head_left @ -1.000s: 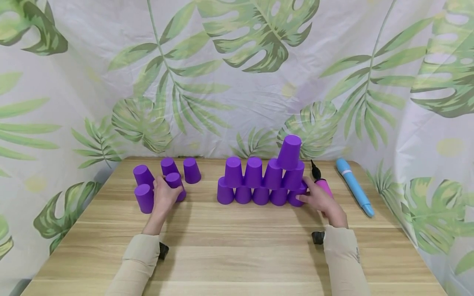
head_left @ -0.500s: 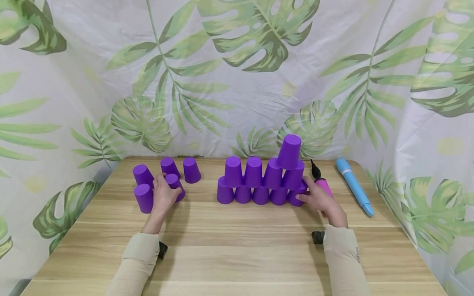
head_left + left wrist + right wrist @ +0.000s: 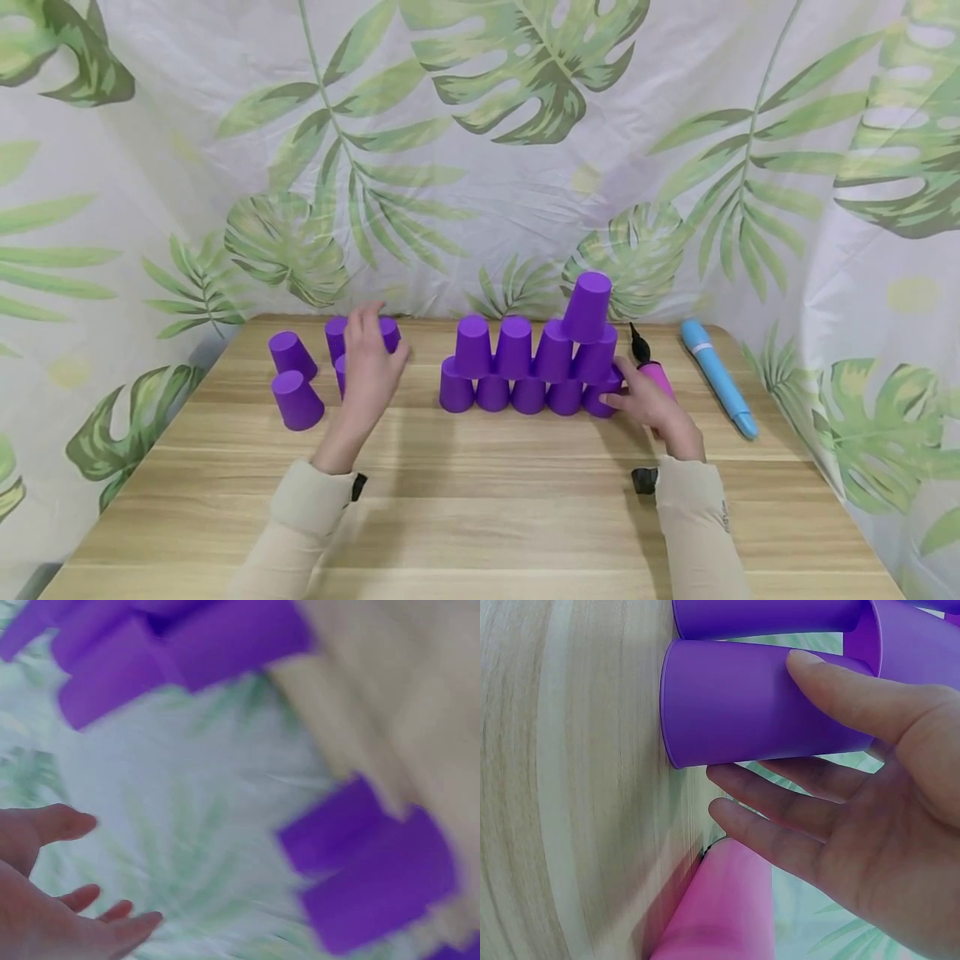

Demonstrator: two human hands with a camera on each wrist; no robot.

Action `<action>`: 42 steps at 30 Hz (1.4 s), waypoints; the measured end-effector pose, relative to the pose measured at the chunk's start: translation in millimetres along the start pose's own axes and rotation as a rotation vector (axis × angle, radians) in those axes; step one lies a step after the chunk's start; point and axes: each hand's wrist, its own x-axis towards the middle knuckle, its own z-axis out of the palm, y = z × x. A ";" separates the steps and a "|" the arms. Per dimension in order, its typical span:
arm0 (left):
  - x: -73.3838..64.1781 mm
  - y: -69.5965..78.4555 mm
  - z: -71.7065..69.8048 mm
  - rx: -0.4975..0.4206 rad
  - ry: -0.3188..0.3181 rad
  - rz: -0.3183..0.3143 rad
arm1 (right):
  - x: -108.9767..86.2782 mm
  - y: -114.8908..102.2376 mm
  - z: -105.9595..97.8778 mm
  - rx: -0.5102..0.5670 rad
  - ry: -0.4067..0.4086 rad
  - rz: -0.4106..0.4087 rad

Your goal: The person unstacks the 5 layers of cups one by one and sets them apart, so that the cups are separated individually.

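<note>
My left hand (image 3: 367, 358) is raised over the loose purple cups at the left, fingers apart, holding nothing. In the left wrist view its fingers (image 3: 139, 926) are spread, away from the blurred cups. Behind the hand it partly hides one cup (image 3: 335, 336), another (image 3: 390, 333) and a third (image 3: 341, 379). Upside-down purple cups form a stack: a bottom row (image 3: 492, 395), a second row (image 3: 514, 348) and one top cup (image 3: 588, 307) at the right. My right hand (image 3: 652, 408) holds the right-end bottom cup (image 3: 757, 705), thumb on one side, fingers along another.
Two more purple cups (image 3: 292, 358) stand at the far left. Right of the stack lie a pink pump (image 3: 657, 379) with a black nozzle and a blue pump-like tube (image 3: 718, 379). A leaf-patterned cloth (image 3: 480, 167) hangs behind the wooden table (image 3: 510, 517).
My left hand has let go of the loose cup it held, lifted, and moved right and back. The right hand and the stack have stayed in place.
</note>
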 end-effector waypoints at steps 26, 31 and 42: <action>43.2 163.7 115.6 -0.316 -0.575 -0.059 | 0.2 2.4 3.5 0.009 0.013 -0.005; 41.4 161.1 125.2 -0.314 -0.567 -0.080 | -0.1 2.6 3.2 0.018 0.011 0.000; 42.8 164.6 133.6 -0.282 -0.524 -0.103 | 0.7 3.2 3.1 0.016 0.016 0.021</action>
